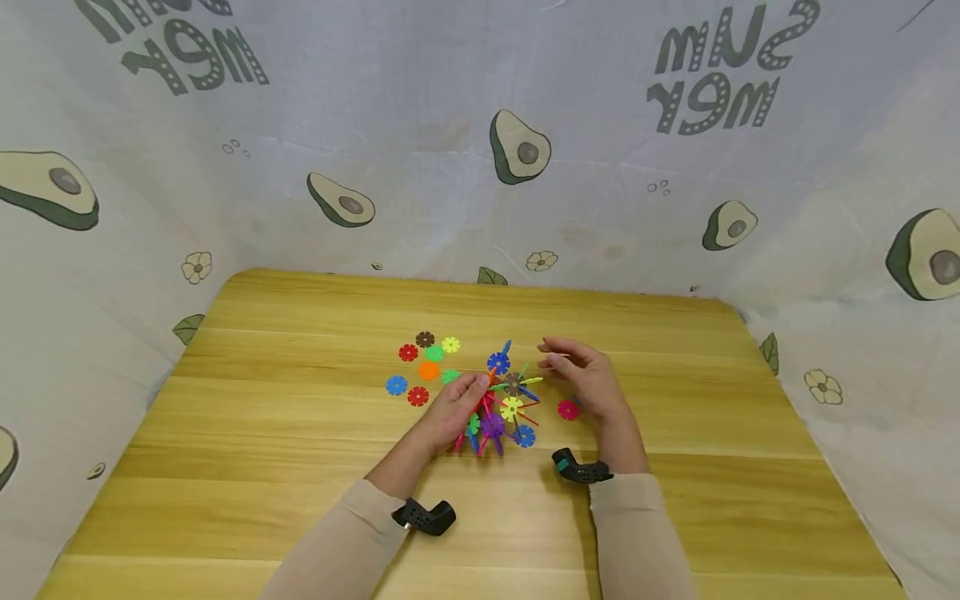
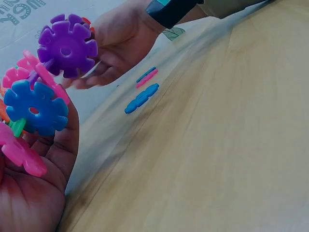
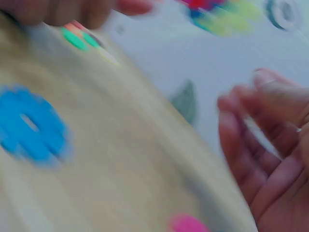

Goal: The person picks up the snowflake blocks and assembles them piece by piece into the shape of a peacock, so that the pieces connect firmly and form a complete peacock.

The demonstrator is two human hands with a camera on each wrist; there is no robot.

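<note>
My left hand (image 1: 453, 408) grips a many-coloured cluster of interlocking notched plastic discs (image 1: 492, 425), which it holds above the table. Purple (image 2: 66, 47), blue (image 2: 35, 107) and pink discs of the cluster show close up in the left wrist view, over the palm and fingers of the left hand (image 2: 41, 203). To the right of the cluster and apart from it is my right hand (image 1: 585, 375), its fingers loosely bent. Nothing shows between the thumb and fingers of the right hand (image 3: 270, 145) in the blurred right wrist view.
Loose discs in red (image 1: 417, 396), blue (image 1: 397, 385), orange (image 1: 429, 370) and other colours lie on the wooden table (image 1: 300, 467) left of the cluster. A pink disc (image 1: 568, 409) lies beside the right wrist. A patterned cloth (image 1: 435, 150) hangs behind the table.
</note>
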